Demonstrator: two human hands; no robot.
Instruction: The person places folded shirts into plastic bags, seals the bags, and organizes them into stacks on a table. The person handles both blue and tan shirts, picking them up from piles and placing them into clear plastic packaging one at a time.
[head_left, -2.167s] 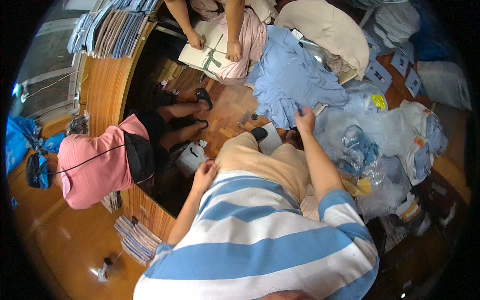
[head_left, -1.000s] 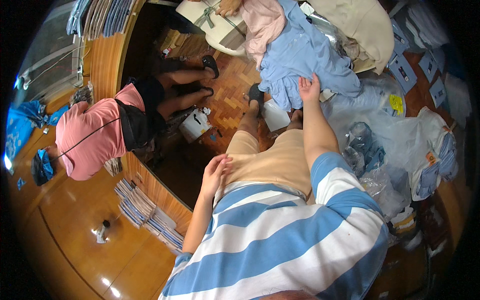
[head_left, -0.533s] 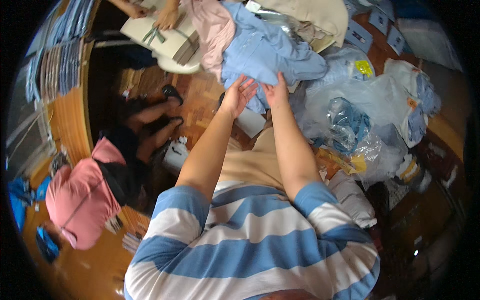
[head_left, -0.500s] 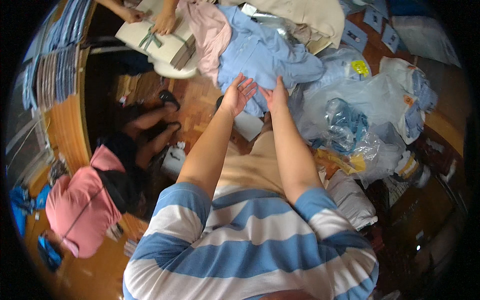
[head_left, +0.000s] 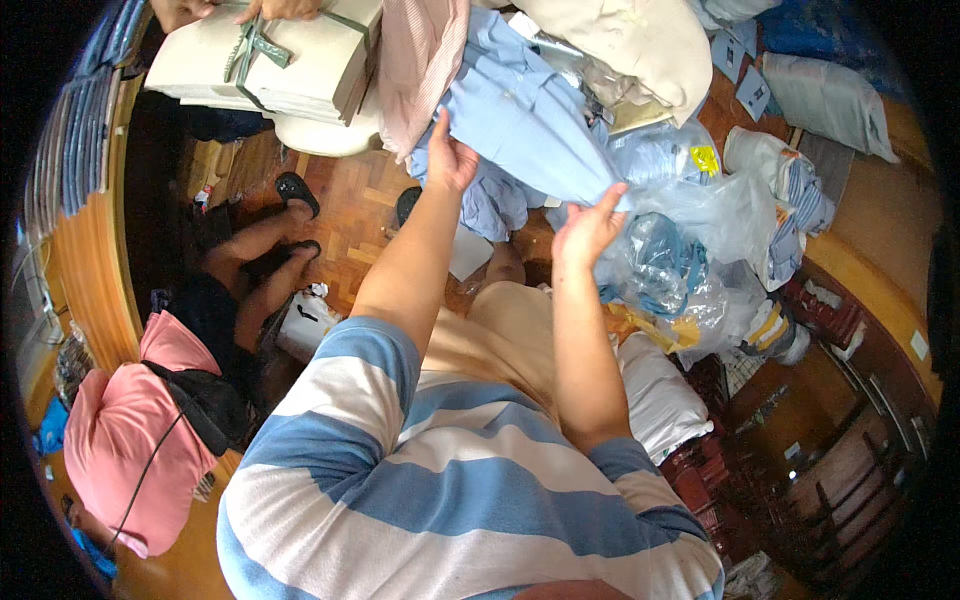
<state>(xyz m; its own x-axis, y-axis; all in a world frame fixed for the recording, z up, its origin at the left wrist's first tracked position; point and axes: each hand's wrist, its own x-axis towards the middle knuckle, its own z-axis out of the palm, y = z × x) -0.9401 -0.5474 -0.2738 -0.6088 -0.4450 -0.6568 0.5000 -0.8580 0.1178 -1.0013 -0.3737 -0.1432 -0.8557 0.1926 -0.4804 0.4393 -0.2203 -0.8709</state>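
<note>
So, both hands are up on the same garment, and lots of stuff is piling around them:

- Left hand (head_left: 452, 158) is gripping the left edge of a light blue shirt (head_left: 525, 118), thumb up along the cloth and fingers curling behind it.
- Right hand (head_left: 588, 226) is pinching the lower right corner of that shirt, fingers closing on the fabric.
- That shirt is stretching between the two hands and running up and away from them, draping over a heap of more blue cloth.
- Just left of the left hand, a pink striped garment (head_left: 420, 45) is hanging down, touching the shirt's edge as far as I can tell.
- Right beside the right hand, clear plastic bags (head_left: 690, 215) are bunching up, some with folded blue clothes inside.
- Beyond both hands, a cream cloth bundle (head_left: 625, 40) is sitting above the shirt.
- Far up to the left, another person's hands (head_left: 275, 8) are resting on a pale flat box tied with green ribbon (head_left: 270, 60).
- Down to the left of the left arm, a person in a pink top (head_left: 125, 430) is sitting on the wooden floor (head_left: 350, 215).
</note>
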